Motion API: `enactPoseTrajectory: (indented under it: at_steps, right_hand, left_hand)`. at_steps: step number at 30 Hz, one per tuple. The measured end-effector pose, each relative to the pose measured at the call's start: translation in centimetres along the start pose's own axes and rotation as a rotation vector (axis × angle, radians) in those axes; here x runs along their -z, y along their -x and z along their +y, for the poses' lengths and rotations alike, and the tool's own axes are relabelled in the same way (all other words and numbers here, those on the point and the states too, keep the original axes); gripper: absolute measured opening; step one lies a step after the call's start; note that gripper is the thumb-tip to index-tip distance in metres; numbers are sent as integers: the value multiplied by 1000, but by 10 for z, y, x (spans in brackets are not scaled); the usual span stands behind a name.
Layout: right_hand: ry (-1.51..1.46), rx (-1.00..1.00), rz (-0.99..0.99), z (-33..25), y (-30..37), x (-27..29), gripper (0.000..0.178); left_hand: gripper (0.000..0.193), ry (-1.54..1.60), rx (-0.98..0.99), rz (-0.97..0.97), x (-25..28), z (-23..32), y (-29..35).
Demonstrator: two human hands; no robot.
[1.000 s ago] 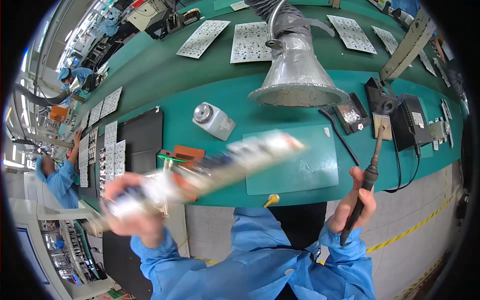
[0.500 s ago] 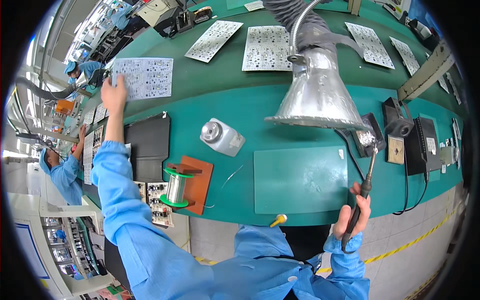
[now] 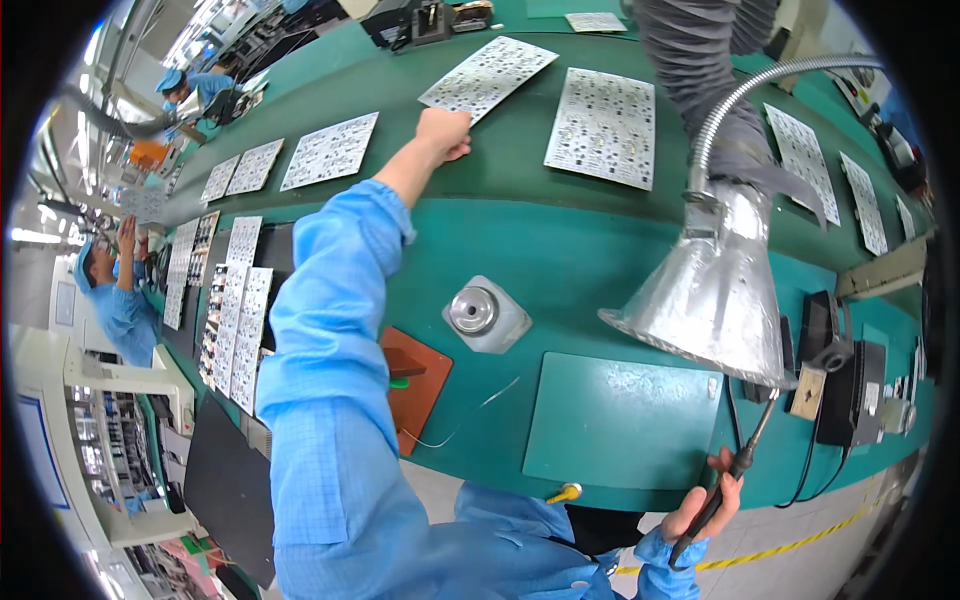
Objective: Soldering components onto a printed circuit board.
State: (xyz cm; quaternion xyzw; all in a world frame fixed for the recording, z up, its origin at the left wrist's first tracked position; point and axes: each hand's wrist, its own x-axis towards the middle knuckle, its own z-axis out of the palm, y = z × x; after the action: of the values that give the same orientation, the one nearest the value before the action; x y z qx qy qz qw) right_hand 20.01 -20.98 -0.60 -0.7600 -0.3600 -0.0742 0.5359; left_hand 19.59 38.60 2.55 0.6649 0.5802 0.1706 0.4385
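Observation:
My left hand (image 3: pixel 443 134) is stretched over the far dark green strip, closed around the near-left corner of a white circuit board panel (image 3: pixel 495 72). The panel sits at a slant; whether it is lifted clear of the strip I cannot tell. Low at the right, my right hand (image 3: pixel 706 503) grips a soldering iron (image 3: pixel 738 464) by its black handle. The iron's metal tip points up and away, just under the rim of a silver fume hood (image 3: pixel 700 290). Behind that rim the iron's stand is mostly hidden.
More board panels (image 3: pixel 600 128) lie along the strip. A metal-capped bottle (image 3: pixel 487 314), a green mat (image 3: pixel 620 420) and a brown spool holder (image 3: pixel 415 385) are on the near table. A black soldering station (image 3: pixel 853 393) stands right. Another person (image 3: pixel 118 300) works at far left.
My left hand has left one panel at the left and moved right onto the corner of another. My view has shifted. My right hand keeps hold of the soldering iron.

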Motion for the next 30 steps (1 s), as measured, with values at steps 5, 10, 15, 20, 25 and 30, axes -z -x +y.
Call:
enactPoseTrajectory:
  at_steps: [5, 10, 15, 20, 25, 30]
  right_hand:
    - [2, 25, -12, 4, -1, 0, 41]
    - [-22, 23, 25, 1, -1, -2, 39]
    - [-82, 58, 57, 2, -2, -4, 38]
    - [-115, 98, 69, 7, -4, -2, 39]
    - [-184, 121, 107, 4, -8, -3, 40]
    - [-307, 229, 197, -11, 0, 3, 51]
  left_hand:
    - [25, 392, 14, 45, -5, 5, 3]
    - [24, 773, -287, 137, 31, 34, 16]
    - [27, 796, -319, 29, 108, 44, 69]
    - [41, 934, -436, -59, 199, 10, 176]
    - [46, 1060, -607, -278, 266, -61, 308]
    - [56, 907, -548, -353, 223, -106, 414]
